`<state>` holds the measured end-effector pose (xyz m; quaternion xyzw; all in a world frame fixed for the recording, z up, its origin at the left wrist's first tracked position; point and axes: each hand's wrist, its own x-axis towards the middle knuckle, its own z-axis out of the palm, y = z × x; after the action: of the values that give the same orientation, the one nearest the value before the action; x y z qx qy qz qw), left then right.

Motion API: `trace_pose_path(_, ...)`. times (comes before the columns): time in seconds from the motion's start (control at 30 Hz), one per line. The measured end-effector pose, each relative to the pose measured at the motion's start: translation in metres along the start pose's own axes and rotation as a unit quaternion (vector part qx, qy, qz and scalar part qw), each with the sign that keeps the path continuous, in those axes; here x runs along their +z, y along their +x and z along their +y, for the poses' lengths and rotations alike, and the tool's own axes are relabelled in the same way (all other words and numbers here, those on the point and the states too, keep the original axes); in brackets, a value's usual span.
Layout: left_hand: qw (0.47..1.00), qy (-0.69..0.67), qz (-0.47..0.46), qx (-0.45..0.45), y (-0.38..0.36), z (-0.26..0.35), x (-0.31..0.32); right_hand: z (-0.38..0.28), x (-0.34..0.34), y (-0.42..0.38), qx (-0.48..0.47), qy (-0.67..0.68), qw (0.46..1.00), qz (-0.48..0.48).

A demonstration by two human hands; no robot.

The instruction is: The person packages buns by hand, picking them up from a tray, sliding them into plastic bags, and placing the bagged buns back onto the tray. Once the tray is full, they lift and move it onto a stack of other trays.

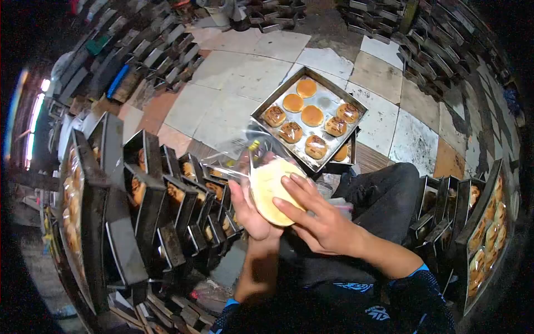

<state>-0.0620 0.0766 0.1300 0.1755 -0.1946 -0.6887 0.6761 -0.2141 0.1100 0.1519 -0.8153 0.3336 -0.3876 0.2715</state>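
Observation:
Pale underside up, a round bun (271, 189) rests between my two hands over my lap. My left hand (253, 217) supports it from below and from the left, the thumb standing up along its edge. Across its right side lie the bent fingers of my right hand (322, 220), pressing on the pale face. A clear plastic bag (231, 153) spreads out around the bun's far edge, near my left fingers, which the bun mostly hides. Just beyond, a square metal pan (329, 92) holds several glossy brown buns (311, 115), some with dark swirls on top.
Rows of metal pans (125, 245) with wrapped bread stand on edge at my left. More bread pans (484, 234) lean at my right. Another pan (351, 147) sits under the square one. Tiled floor (245, 78) stretches ahead, with stacked tins (150, 55) at the back.

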Motion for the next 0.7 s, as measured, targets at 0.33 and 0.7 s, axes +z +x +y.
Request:
trace_pose_path(0.33, 0.979, -0.052, -0.124, 0.153, -0.045, 0.039, 0.064, -0.039, -0.014, 0.000, -0.174, -0.096, 0.980, 0.027)
trace_pose_path(0.7, 0.995, -0.024, 0.096, -0.003, -0.021, 0.039, -0.004, -0.032, -0.013, -0.015, 0.044, 0.032, 0.949, -0.309)
